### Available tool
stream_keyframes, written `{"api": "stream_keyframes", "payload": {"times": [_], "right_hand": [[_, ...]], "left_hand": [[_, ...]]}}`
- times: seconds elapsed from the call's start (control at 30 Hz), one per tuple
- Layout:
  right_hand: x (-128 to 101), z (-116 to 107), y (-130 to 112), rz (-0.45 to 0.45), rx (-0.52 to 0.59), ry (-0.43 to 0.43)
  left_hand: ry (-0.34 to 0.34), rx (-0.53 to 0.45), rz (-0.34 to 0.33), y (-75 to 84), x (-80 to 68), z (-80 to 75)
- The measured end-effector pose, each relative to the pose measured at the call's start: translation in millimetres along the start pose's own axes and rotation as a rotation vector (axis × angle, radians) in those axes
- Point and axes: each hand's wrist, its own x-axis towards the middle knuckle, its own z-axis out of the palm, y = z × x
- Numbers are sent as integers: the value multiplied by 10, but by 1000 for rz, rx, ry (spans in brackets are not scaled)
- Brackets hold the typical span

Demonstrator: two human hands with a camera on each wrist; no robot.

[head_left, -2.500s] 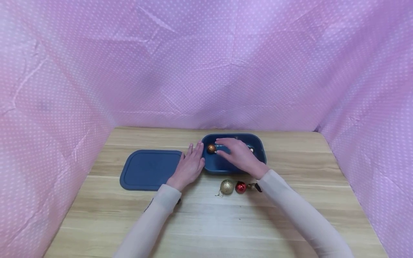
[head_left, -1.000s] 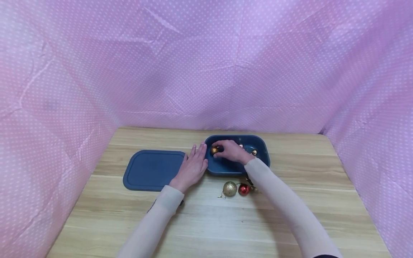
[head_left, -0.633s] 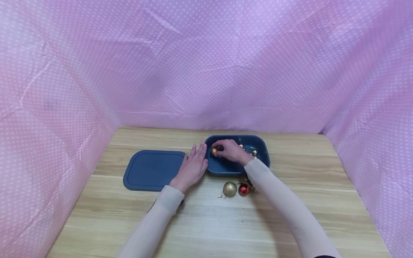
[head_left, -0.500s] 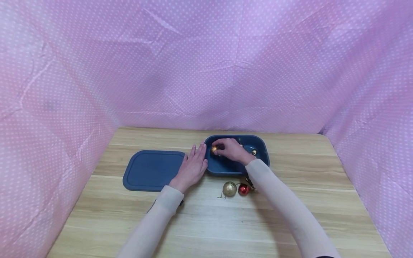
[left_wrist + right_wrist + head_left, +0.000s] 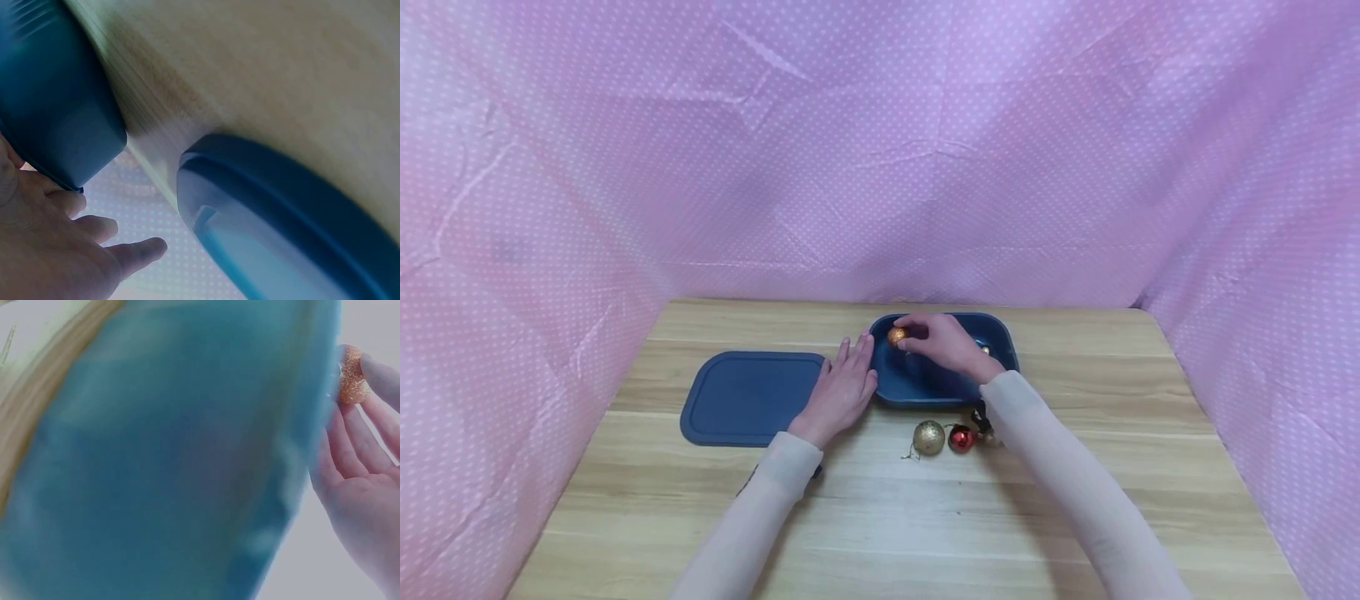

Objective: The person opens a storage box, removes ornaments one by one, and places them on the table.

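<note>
Between the thumb and fingers of my right hand (image 5: 946, 340) is a glittery orange bauble (image 5: 897, 336), held over the left part of a dark blue box (image 5: 917, 404). The right wrist view shows the same orange bauble (image 5: 354, 375) pinched at the fingertips, beyond the blurred blue box wall (image 5: 156, 456). My left hand (image 5: 838, 390) rests its straight fingers against the box's left rim. In the left wrist view those fingers (image 5: 94, 228) lie spread along the box's outer side (image 5: 69, 106). A small gold bauble (image 5: 985, 350) shows inside the box, partly hidden by the right hand.
A flat blue lid (image 5: 752, 398) lies left of the box on the wooden table (image 5: 880, 533). In front of the box are a gold glitter bauble (image 5: 928, 437), a shiny red bauble (image 5: 961, 438) and a smaller gold one (image 5: 990, 437) near the right sleeve.
My right hand first reached towards the orange bauble in the box, then took hold of it and has now raised it slightly. The left hand has stayed at the rim.
</note>
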Motion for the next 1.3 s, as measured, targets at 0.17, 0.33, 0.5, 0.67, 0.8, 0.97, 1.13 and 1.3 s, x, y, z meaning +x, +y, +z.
{"api": "stream_keyframes", "payload": {"times": [0.17,0.33,0.5,0.67,0.8,0.97,1.13,1.3], "right_hand": [[-56,-74,-7,-4,30,29],[-134,-142,-2,11,61,57],[-241,-208,-6,9,58,101],[-341,-261,-4,13,71,125],[-411,-287,-4,14,76,139],[-497,-315,-31,21,81,147],[-575,-332,-52,27,109,169],[-634,-342,-41,12,128,191]], "left_hand": [[6,-9,3,-13,-8,14],[9,-5,5,-19,-7,19],[23,-9,16,-23,-5,23],[33,-15,23,-23,1,29],[29,-18,20,-10,0,24],[13,-8,12,5,-4,0],[14,1,14,9,-10,-7],[16,1,19,4,-6,3]]}}
